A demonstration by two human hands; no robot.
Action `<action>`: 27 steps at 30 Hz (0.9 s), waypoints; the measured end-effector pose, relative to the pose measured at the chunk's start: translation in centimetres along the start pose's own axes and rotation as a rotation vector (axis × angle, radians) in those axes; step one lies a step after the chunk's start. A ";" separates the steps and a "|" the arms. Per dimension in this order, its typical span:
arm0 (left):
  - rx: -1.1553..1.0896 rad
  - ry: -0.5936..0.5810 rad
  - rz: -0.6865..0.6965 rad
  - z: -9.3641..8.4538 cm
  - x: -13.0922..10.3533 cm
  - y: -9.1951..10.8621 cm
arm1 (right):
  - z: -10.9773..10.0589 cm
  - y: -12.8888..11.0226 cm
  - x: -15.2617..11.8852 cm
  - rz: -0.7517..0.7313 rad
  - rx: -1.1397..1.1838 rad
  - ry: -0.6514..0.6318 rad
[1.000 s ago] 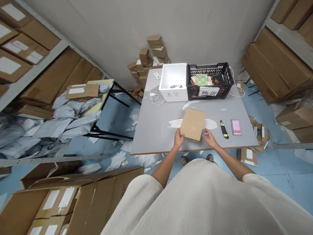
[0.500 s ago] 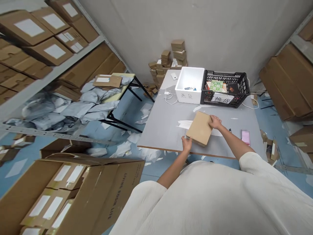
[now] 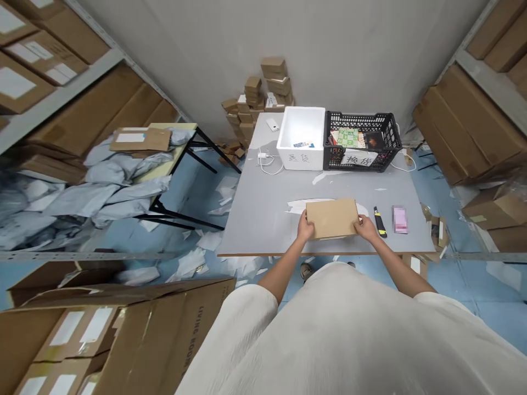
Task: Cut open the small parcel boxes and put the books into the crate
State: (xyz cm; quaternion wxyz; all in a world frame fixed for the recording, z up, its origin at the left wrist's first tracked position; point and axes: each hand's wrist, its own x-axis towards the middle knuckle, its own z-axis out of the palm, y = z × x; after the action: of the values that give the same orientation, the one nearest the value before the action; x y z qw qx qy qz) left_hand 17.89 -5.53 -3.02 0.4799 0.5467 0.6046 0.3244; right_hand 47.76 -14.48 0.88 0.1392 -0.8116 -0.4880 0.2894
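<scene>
A plain brown cardboard box (image 3: 331, 218) is held between my two hands over the front part of the grey table (image 3: 255, 219). My left hand (image 3: 305, 227) grips its left end, thumb on the near side. At the right end, my right hand (image 3: 364, 226) closes on the corner. The box's long side runs roughly parallel to the table's front edge. Just right of my right hand lies a black and yellow utility knife (image 3: 380, 222). Beyond it is a pink item (image 3: 399, 219), blurred out.
At the table's back stand a white foam box (image 3: 302, 137) and a black plastic crate (image 3: 362, 141) with books and a label. A white cable (image 3: 269, 164) lies near them. Left are a side table with grey mailer bags (image 3: 111, 178) and a large open carton (image 3: 173, 329).
The cardboard box has turned from a slanted position to lie square with the table edge, both hands now at its ends. The view has shifted right, and the utility knife shows fully.
</scene>
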 end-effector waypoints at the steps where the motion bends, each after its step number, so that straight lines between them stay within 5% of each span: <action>1: -0.013 -0.020 0.004 -0.1 0.4 0.2 | 0.1 0.4 -0.3 0.003 0.044 -0.020; 5: 0.023 -0.044 -0.086 -0.2 1.7 1.0 | -0.2 0.9 0.3 0.034 0.302 -0.020; 11: 0.055 -0.077 -0.261 -0.5 3.4 3.0 | -1.0 -1.9 3.1 0.088 0.589 -0.023; 14: 0.046 -0.122 -0.221 -0.7 3.4 4.2 | -1.0 -3.2 3.1 0.119 0.630 -0.039; 22: 0.075 0.079 -0.138 -1.1 1.9 8.0 | -1.5 -3.6 2.4 0.052 0.721 0.218; 27: 0.134 0.137 -0.097 -0.6 1.0 7.0 | -0.4 -2.2 2.1 0.017 0.595 0.294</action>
State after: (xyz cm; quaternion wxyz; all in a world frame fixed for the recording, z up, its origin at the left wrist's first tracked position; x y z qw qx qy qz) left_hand 19.84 -3.11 3.37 0.4150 0.5242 0.6820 0.2965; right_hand 47.15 -11.57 1.64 0.4367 -0.7726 -0.3497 0.3000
